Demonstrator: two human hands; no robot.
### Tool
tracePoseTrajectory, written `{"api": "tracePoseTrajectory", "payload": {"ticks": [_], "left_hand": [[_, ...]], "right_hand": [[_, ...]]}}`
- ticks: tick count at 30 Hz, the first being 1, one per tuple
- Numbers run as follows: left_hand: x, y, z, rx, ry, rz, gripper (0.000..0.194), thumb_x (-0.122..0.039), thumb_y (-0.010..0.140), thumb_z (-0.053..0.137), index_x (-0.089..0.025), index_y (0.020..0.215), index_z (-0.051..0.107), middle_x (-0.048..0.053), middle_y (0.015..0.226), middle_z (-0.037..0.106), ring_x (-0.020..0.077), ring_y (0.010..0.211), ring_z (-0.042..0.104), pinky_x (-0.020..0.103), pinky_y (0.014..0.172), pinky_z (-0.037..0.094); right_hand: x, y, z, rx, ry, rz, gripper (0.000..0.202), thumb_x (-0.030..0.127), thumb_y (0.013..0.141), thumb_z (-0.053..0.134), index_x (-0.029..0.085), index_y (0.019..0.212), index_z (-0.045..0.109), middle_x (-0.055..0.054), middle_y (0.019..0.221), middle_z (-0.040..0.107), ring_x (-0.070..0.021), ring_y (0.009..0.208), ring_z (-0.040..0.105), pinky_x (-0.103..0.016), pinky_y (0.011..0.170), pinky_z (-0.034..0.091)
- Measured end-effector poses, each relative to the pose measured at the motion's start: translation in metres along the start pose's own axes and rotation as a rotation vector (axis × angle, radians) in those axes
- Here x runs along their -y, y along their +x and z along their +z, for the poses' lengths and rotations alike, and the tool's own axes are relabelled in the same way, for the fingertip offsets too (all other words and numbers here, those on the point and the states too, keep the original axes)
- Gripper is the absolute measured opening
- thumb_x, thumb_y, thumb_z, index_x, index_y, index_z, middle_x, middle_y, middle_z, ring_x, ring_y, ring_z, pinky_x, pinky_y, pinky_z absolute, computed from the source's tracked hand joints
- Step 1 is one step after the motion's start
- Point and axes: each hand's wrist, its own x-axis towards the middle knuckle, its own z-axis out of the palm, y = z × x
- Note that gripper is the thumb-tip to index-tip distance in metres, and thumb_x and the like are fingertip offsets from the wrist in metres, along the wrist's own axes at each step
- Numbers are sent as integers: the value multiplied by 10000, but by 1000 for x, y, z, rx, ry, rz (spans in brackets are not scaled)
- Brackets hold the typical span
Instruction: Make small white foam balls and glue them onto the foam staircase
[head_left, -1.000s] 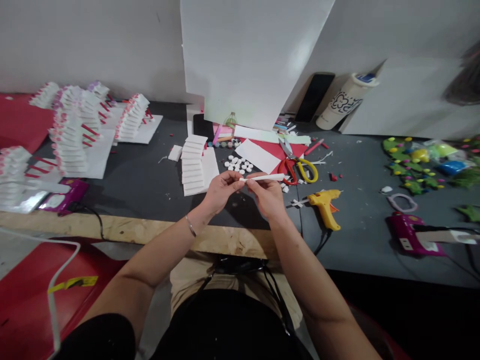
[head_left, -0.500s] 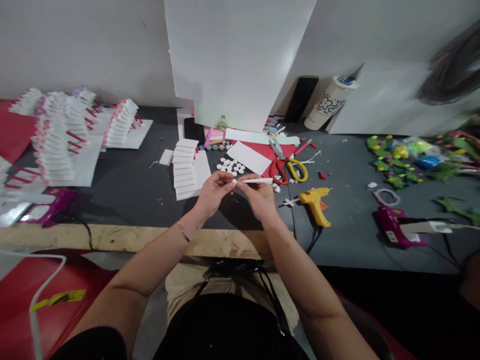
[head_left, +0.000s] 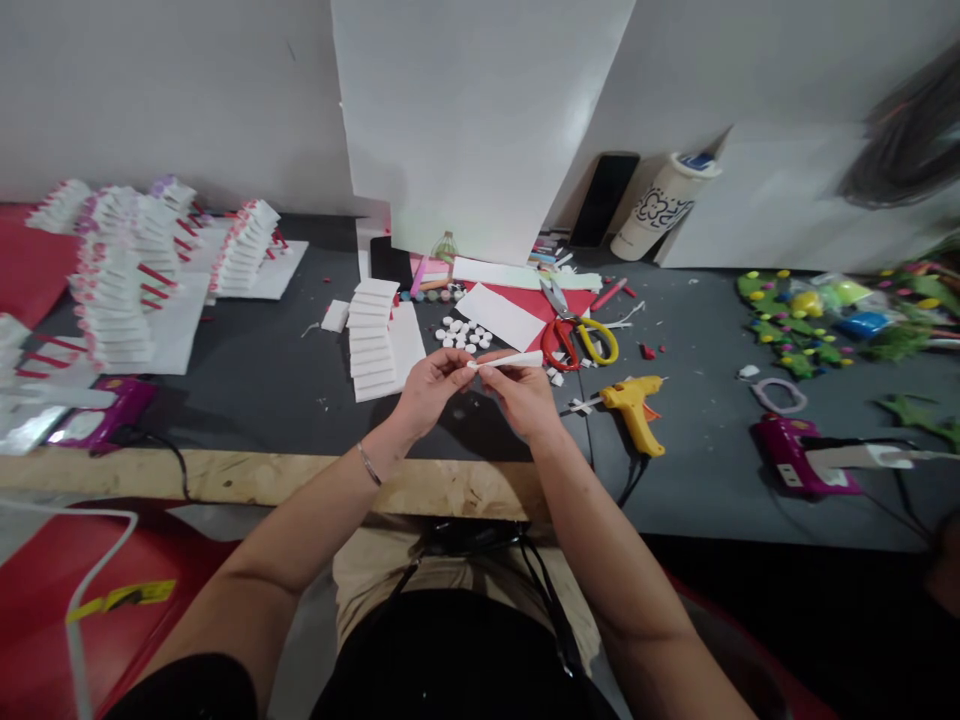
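Between my two hands stretches a white paper strip [head_left: 523, 359], its free end reaching out past the right fingers. My left hand [head_left: 429, 392] pinches the strip's inner end, where a small white coil partly shows between the fingertips. With thumb and fingers closed, my right hand [head_left: 523, 396] grips the strip close to that coil. Just beyond the fingertips lies a pile of small white discs [head_left: 463, 334]. Left of them, a stepped white model [head_left: 373, 345] of folded card stands on a white base. A white paper sheet [head_left: 501, 315] rests on red paper behind the hands.
Right of my hands are scissors [head_left: 579, 335] with red and yellow handles and a yellow glue gun [head_left: 634, 410]. More stepped models [head_left: 120, 290] stand at left. Purple power strips [head_left: 802, 455] with cables, a white tumbler [head_left: 660, 210] and a phone [head_left: 604, 198] also occupy the table.
My fingers have shifted slightly around the coil, and the strip's free end now tilts up a little and looks wider. The camera view has moved slightly.
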Motion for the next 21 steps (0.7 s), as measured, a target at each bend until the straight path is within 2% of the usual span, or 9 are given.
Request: {"api": "tracePoseTrajectory", "payload": {"ticks": [8,13,17,21], "left_hand": [[4,0,-2,4,70,16,322,-449,710,799,-175,856,715,1,710,639,101,631,540,227,605,448],[6,0,-4,-66,176,109,275,-426,719,789,-193,858,748,39,871,709,145,782,610,261,708,498],[5,-1,-2,-84,142,93,276,-391,710,799,-186,882,733,12,785,694,123,709,600,256,687,496],[3,-1,-2,-44,118,99,294,-327,634,852,-172,822,687,-7,761,668,118,718,601,257,716,495]], "right_hand": [[0,-1,-3,-14,-86,-39,241,412,651,811,228,758,699,24,734,679,-110,629,548,-257,597,455],[4,-2,1,-76,-162,-127,239,427,657,799,229,735,691,8,740,703,-143,680,607,-293,651,505],[5,-3,3,-90,-178,-140,206,397,676,788,224,732,692,13,716,697,-140,657,609,-297,652,512],[4,-4,2,-92,-178,-134,187,368,678,796,214,738,707,9,705,693,-125,625,578,-274,603,478]]}}
